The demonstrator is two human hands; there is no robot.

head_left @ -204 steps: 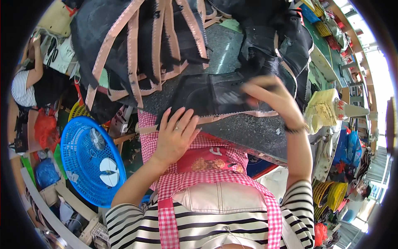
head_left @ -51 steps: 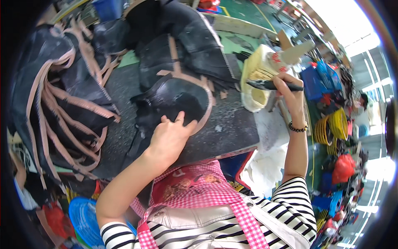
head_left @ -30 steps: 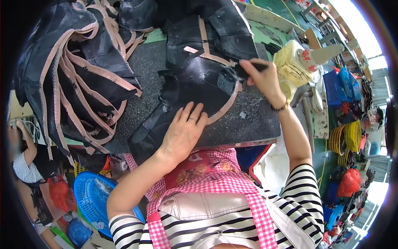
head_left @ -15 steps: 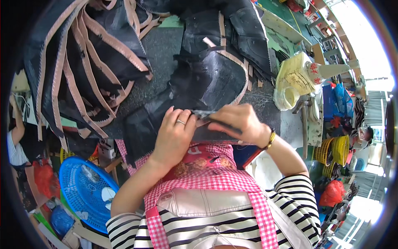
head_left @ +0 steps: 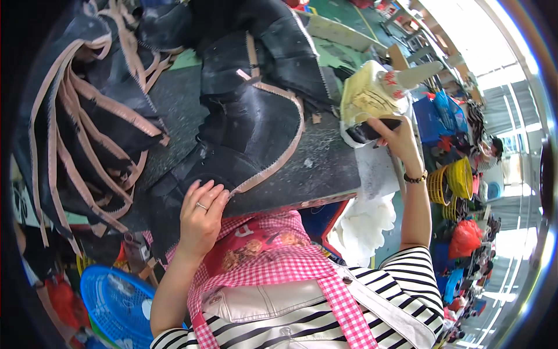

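My left hand (head_left: pixel 202 216), with a ring on it, has its fingers close together on the lower edge of a black shoe-upper-like piece (head_left: pixel 256 128); its thumb is mostly hidden. A pinkish-tan strip (head_left: pixel 279 166) runs along that piece's curved edge. At the right, my right hand (head_left: pixel 398 139) grips a dark, flat tool (head_left: pixel 375 129) at the mouth of a yellowish plastic container (head_left: pixel 363 93). The tool's lower end is hidden, so its kind is unclear.
More black pieces with toothed tan strips (head_left: pixel 87 116) are heaped at the left of the dark worktable (head_left: pixel 325 168). Blue plastic basket (head_left: pixel 113 302) stands below left. White cloth-like material (head_left: pixel 363 227) hangs beside the table's right end. Yellow baskets (head_left: pixel 459 177) stand farther right.
My right hand has moved right, from beside my left hand to the container, with the dark tool in it. My left hand stays on the black piece. The view has shifted.
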